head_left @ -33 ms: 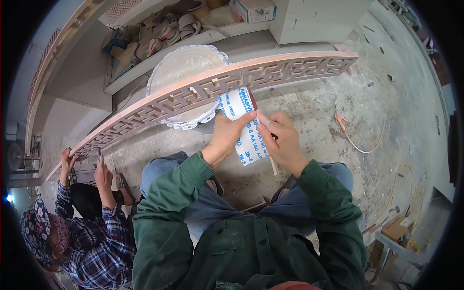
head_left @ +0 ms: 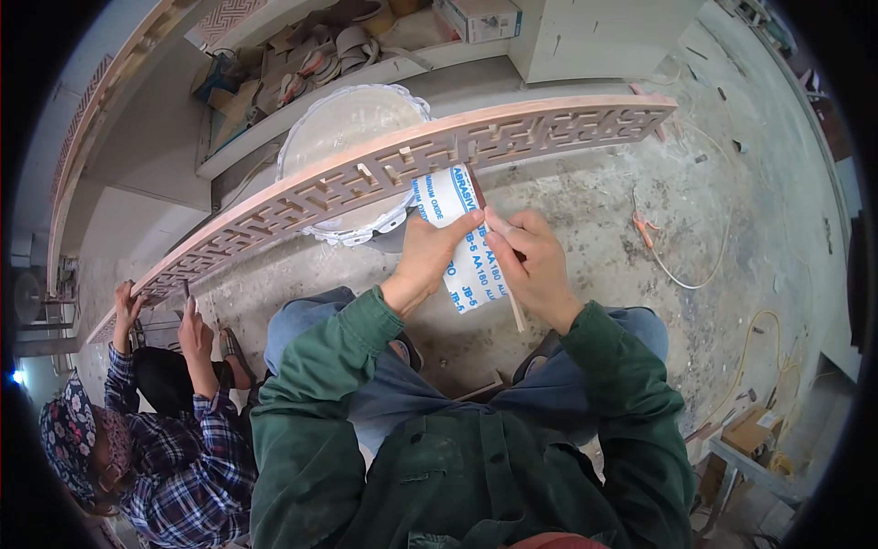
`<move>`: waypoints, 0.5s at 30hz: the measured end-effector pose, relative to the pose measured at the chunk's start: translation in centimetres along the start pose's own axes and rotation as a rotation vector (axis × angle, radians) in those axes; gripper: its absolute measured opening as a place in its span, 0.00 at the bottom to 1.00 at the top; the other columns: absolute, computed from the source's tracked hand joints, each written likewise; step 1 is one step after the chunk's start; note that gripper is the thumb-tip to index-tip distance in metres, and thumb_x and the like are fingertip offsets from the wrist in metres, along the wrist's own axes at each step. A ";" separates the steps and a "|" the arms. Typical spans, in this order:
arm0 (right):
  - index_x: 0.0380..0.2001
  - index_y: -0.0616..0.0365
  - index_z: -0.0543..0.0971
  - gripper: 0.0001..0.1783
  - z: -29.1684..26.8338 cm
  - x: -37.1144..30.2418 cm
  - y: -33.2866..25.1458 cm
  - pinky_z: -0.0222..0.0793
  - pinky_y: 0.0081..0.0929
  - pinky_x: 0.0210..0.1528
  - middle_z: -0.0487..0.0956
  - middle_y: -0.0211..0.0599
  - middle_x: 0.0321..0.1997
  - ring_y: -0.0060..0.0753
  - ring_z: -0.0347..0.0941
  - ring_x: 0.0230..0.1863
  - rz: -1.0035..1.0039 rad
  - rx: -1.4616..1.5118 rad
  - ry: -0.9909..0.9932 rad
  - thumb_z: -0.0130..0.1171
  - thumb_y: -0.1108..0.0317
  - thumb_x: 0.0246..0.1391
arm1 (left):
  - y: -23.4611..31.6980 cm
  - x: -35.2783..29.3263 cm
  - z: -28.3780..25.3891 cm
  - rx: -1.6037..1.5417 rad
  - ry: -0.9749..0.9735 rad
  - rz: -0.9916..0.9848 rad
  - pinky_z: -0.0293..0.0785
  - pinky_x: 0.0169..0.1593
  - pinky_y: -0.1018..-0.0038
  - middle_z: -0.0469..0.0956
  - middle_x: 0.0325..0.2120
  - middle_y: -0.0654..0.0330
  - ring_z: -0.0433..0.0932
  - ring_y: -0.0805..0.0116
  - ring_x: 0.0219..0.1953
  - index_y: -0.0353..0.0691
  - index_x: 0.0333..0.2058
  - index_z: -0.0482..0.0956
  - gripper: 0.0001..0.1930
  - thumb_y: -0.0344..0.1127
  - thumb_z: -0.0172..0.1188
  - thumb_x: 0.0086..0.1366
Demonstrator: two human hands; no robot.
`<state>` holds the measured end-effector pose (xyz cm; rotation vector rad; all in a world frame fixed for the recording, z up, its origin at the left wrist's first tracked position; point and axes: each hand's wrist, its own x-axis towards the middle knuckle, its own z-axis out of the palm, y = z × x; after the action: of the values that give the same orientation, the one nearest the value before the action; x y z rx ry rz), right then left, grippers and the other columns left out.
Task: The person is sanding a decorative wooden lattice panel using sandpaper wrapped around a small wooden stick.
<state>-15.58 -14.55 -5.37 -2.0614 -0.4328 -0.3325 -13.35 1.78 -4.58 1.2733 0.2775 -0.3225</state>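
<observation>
A sheet of sandpaper (head_left: 468, 285), white with blue print on its back and reddish-brown along one edge, is between my hands. My left hand (head_left: 425, 259) is closed on its left side, thumb on top. Fingers bent, my right hand (head_left: 532, 261) pinches the right edge, close to my left thumb. A thin pale wooden strip (head_left: 519, 313) sticks out below my right hand, against the sandpaper's edge; its upper part is hidden. Just beyond the sheet, a long wooden lattice panel (head_left: 393, 146) runs across the view.
A round, pale-topped drum (head_left: 352, 119) stands under the panel. At the left, a co-worker's hands (head_left: 195, 334) are at the panel's end, one with a slim tool. An orange-handled tool (head_left: 646, 231) lies on the floor at right. Shelves behind hold sanding scraps (head_left: 315, 69).
</observation>
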 end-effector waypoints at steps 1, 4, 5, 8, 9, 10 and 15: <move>0.47 0.56 0.80 0.17 0.1 -0.1 0.2 0.64 0.27 0.28 0.69 0.34 0.28 0.32 0.68 0.28 0.002 -0.001 0.000 0.60 0.73 0.51 | -0.2 0.1 -0.1 0.007 -0.003 0.025 0.77 0.31 0.76 0.81 0.31 0.59 0.80 0.73 0.30 0.36 0.38 0.79 0.12 0.33 0.67 0.57; 0.46 0.56 0.80 0.15 0.1 0.1 1.1 0.65 0.24 0.30 0.72 0.33 0.29 0.27 0.69 0.30 0.063 0.103 -0.016 0.60 0.72 0.52 | -0.4 0.2 -0.1 0.026 -0.006 0.075 0.77 0.31 0.76 0.81 0.31 0.60 0.80 0.73 0.29 0.36 0.38 0.79 0.12 0.34 0.67 0.57; 0.47 0.56 0.80 0.17 0.1 0.1 1.4 0.66 0.23 0.30 0.73 0.31 0.31 0.24 0.70 0.30 0.200 0.243 -0.040 0.61 0.72 0.52 | -0.4 0.2 0.0 0.039 -0.004 0.098 0.77 0.30 0.76 0.81 0.30 0.60 0.80 0.74 0.28 0.36 0.38 0.79 0.12 0.34 0.67 0.57; 0.47 0.57 0.79 0.17 -0.3 0.4 1.1 0.68 0.20 0.30 0.75 0.29 0.32 0.20 0.73 0.30 0.454 0.582 -0.083 0.62 0.72 0.52 | -0.3 0.0 0.0 0.119 -0.003 0.158 0.75 0.30 0.76 0.82 0.29 0.59 0.79 0.74 0.27 0.34 0.36 0.80 0.11 0.34 0.65 0.58; 0.45 0.59 0.78 0.16 -0.4 0.6 0.8 0.69 0.19 0.30 0.76 0.28 0.31 0.17 0.74 0.30 0.569 0.783 -0.098 0.63 0.71 0.52 | -0.5 0.0 0.0 0.117 0.000 0.157 0.75 0.30 0.76 0.82 0.29 0.59 0.79 0.74 0.27 0.34 0.36 0.80 0.11 0.34 0.65 0.58; 0.45 0.59 0.78 0.16 -0.2 0.5 0.9 0.69 0.19 0.30 0.76 0.28 0.31 0.17 0.74 0.30 0.570 0.784 -0.102 0.63 0.71 0.52 | -0.7 0.1 -0.1 0.180 0.005 0.168 0.75 0.29 0.75 0.82 0.28 0.58 0.79 0.74 0.26 0.33 0.35 0.81 0.11 0.35 0.65 0.58; 0.37 0.60 0.76 0.10 -0.1 0.9 2.0 0.67 0.14 0.29 0.78 0.27 0.30 0.15 0.74 0.29 0.717 0.769 -0.264 0.63 0.71 0.52 | -1.4 0.2 -0.5 0.309 0.015 0.261 0.75 0.29 0.73 0.82 0.24 0.55 0.80 0.72 0.25 0.30 0.32 0.81 0.15 0.40 0.65 0.57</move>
<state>-13.88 -15.43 -6.45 -1.3685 0.0569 0.4799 -13.70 1.84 -6.01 1.5973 0.0725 -0.1340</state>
